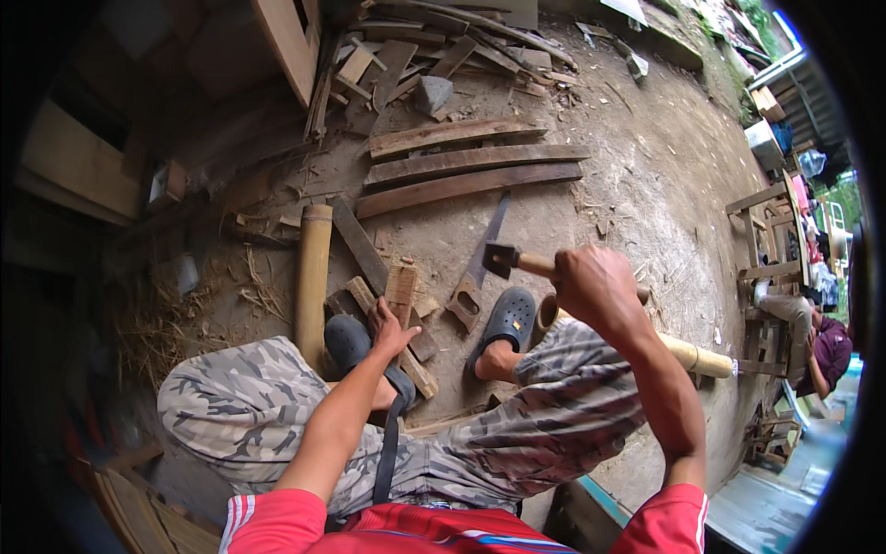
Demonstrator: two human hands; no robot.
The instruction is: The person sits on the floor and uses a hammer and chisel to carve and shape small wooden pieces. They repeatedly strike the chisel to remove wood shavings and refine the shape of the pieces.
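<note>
Wood block (401, 286), light brown, oblong

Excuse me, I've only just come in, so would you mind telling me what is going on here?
A person in camouflage trousers is working with bare hands near the ground. The left hand touches the near end of a short wooden block. The right hand has its grip around the handle of a hammer-like tool, its head clear of the block. A handsaw lies on the ground between them, with three long planks beyond.
</note>
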